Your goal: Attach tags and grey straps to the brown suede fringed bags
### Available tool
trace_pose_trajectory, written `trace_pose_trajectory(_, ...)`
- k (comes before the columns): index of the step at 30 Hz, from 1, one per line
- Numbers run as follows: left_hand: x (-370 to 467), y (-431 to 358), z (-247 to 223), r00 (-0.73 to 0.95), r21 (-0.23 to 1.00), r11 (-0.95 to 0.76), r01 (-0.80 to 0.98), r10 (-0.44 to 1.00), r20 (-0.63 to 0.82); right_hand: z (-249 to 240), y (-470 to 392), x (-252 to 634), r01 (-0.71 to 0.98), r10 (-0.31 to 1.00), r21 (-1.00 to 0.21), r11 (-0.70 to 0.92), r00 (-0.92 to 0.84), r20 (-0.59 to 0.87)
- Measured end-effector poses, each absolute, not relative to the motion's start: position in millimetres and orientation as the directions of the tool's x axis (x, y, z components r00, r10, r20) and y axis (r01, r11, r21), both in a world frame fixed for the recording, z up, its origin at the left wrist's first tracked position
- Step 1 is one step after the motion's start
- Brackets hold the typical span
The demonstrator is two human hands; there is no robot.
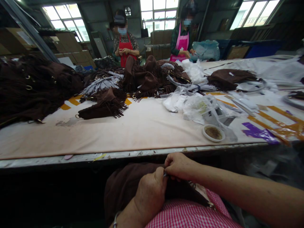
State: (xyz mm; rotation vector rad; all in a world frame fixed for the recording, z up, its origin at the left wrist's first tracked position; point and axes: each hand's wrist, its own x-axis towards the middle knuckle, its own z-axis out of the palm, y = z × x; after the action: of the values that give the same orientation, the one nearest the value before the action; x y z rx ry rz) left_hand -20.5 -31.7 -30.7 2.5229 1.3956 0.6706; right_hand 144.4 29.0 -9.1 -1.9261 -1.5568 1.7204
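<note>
A dark brown bag [128,180] lies across my lap, below the table's front edge, over a pink checked apron [180,215]. My left hand [152,191] is closed, its thumb and fingers pinching a small greyish piece at the bag's upper side. Right beside it, my right hand [179,165] is closed in a pinch at the same spot, fingertips nearly touching the left thumb. What exactly the fingertips hold is too small to tell. A metal clasp [211,205] shows at the bag's lower right.
On the white-covered table [106,136] lie a fringed brown piece [103,106], heaped brown bags [28,85], clear plastic wrapping [194,106] and a round dish [213,133] of dark bits. Two people in red [125,47] and pink [182,42] aprons stand behind it.
</note>
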Motion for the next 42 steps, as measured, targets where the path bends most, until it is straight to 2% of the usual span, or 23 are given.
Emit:
trace_pose_trajectory(6,-21,-26,-30,0.477,0.573,-0.479,0.665,0.863,0.167,-9,28,145,0.597,0.724,-0.660,-0.455,-0.183,-0.665)
trace_pose_trajectory(10,-20,-26,-30,0.482,0.640,-0.431,0.636,0.870,0.106,-4,26,147,0.585,0.722,-0.667,-0.461,-0.190,-0.665)
trace_pose_trajectory(13,-20,-26,-29,0.503,0.599,-0.479,0.641,0.852,0.143,2,23,150,0.550,0.720,-0.678,-0.488,-0.186,-0.669)
trace_pose_trajectory(21,-17,-27,-26,0.551,0.303,-0.618,0.725,0.785,0.284,15,12,154,0.431,0.733,-0.729,-0.532,-0.196,-0.651)
trace_pose_trajectory(24,-15,-28,-27,0.525,0.289,-0.593,0.751,0.803,0.282,11,6,153,0.424,0.763,-0.754,-0.502,-0.193,-0.617)
trace_pose_trajectory(26,-14,-28,-28,0.492,0.351,-0.542,0.764,0.840,0.227,7,2,153,0.425,0.783,-0.763,-0.486,-0.177,-0.597)
trace_pose_trajectory(31,-11,-29,-21,0.366,0.598,-0.237,0.766,0.925,-0.102,2,-6,151,0.432,0.814,-0.784,-0.446,-0.168,-0.556)
trace_pose_trajectory(33,-9,-28,-16,0.318,0.727,-0.049,0.685,0.918,-0.237,3,-9,151,0.435,0.825,-0.792,-0.428,-0.171,-0.539)
trace_pose_trajectory(35,-7,-27,-13,0.293,0.837,0.219,0.501,0.868,-0.402,5,-11,151,0.430,0.827,-0.797,-0.425,-0.173,-0.534)
trace_pose_trajectory(36,-6,-27,-12,0.297,0.849,0.366,0.381,0.821,-0.487,5,-12,151,0.429,0.827,-0.797,-0.426,-0.174,-0.535)
trace_pose_trajectory(38,-5,-27,-11,0.335,0.785,0.601,0.152,0.715,-0.613,6,-13,150,0.429,0.829,-0.797,-0.425,-0.169,-0.533)
trace_pose_trajectory(40,-5,-27,-12,0.362,0.708,0.706,-0.002,0.661,-0.657,6,-15,150,0.422,0.832,-0.801,-0.425,-0.167,-0.530)
trace_pose_trajectory(42,-7,-27,-13,0.371,0.667,0.741,-0.084,0.644,-0.669,5,-16,150,0.400,0.832,-0.812,-0.426,-0.178,-0.525)
